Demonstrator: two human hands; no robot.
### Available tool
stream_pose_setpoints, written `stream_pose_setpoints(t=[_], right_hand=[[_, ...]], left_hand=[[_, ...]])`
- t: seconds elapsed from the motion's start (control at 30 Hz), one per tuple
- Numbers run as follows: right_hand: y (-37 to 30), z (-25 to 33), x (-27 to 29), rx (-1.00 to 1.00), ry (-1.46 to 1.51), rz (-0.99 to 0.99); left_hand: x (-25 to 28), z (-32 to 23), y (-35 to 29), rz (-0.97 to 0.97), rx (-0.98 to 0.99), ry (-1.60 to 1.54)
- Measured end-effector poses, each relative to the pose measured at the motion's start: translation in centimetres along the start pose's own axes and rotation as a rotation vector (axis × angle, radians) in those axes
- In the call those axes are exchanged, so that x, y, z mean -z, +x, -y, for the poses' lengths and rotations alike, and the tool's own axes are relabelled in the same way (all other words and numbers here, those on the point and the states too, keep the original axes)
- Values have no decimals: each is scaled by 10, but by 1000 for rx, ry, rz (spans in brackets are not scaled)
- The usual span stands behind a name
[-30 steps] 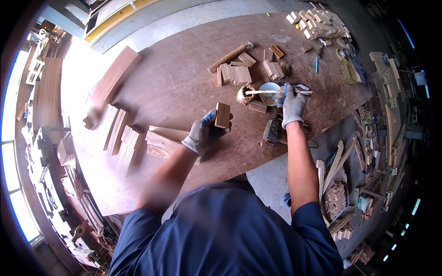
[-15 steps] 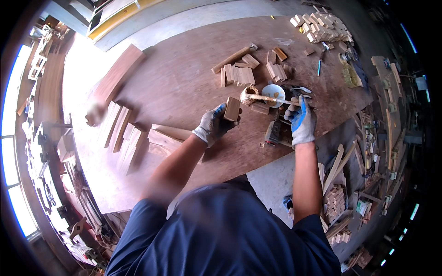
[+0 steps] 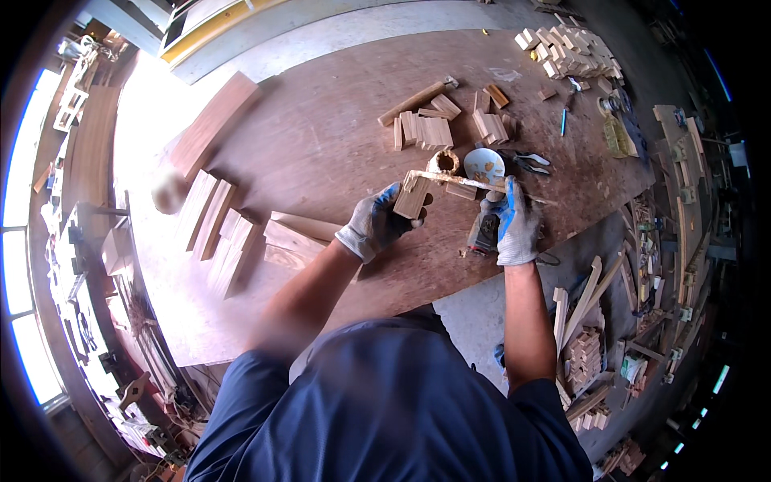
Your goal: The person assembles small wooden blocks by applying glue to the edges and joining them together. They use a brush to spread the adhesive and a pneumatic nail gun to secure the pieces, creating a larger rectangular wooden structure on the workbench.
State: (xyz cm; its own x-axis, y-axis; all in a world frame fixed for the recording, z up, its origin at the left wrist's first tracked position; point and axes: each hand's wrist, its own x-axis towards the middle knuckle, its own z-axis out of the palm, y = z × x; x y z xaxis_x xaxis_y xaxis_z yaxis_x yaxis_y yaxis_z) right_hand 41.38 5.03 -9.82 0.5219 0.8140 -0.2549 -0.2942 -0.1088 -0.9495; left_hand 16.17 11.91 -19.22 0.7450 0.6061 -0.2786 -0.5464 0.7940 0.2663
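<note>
My left hand [image 3: 373, 224], in a grey glove with blue patches, holds a small wooden block [image 3: 411, 202] tilted up above the table. In my gloved right hand [image 3: 516, 226] is a thin stick [image 3: 463, 183] coated with pale, glue-like matter. Its coated tip lies at the upper end of the block, seemingly touching it. Just beyond the stick stands a small round pot [image 3: 444, 162] with a crusted brown rim. Beside that pot is a white bowl [image 3: 484, 165] with yellowish-brown smears inside. A dark tool [image 3: 483, 233] lies partly hidden by my right hand.
Short wooden blocks [image 3: 426, 131] sit beyond the pot on the brown table [image 3: 321, 120]. Longer boards [image 3: 213, 213] lie at the left. A heap of pale blocks [image 3: 574, 52] is at the far right, near a blue pen [image 3: 564, 122]. Wood pieces [image 3: 585, 353] are stacked below the table's right edge.
The stick's coated end has moved from over the pot leftward onto the block. My right hand has shifted slightly left and nearer; the left still holds the block.
</note>
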Motion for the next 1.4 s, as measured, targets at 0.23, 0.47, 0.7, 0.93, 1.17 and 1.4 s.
stream_pose_setpoints(t=[0.23,0.47,0.7,0.93,1.17,1.4], right_hand=[[-8,3,0,76,-63,4],[-32,13,-7,131,-201,106],[-48,9,4,105,-219,231],[-47,11,4,89,-150,194],[-36,10,-2,294,-234,59],[-51,25,2,332,-311,136]], left_hand=[[3,-3,-4,43,-3,-6],[11,-3,2,5,-9,-43],[7,-3,2,-114,-23,9],[4,-4,1,-91,-41,-10],[-6,-8,-6,-7,-27,18],[-2,-14,-8,9,-37,-34]])
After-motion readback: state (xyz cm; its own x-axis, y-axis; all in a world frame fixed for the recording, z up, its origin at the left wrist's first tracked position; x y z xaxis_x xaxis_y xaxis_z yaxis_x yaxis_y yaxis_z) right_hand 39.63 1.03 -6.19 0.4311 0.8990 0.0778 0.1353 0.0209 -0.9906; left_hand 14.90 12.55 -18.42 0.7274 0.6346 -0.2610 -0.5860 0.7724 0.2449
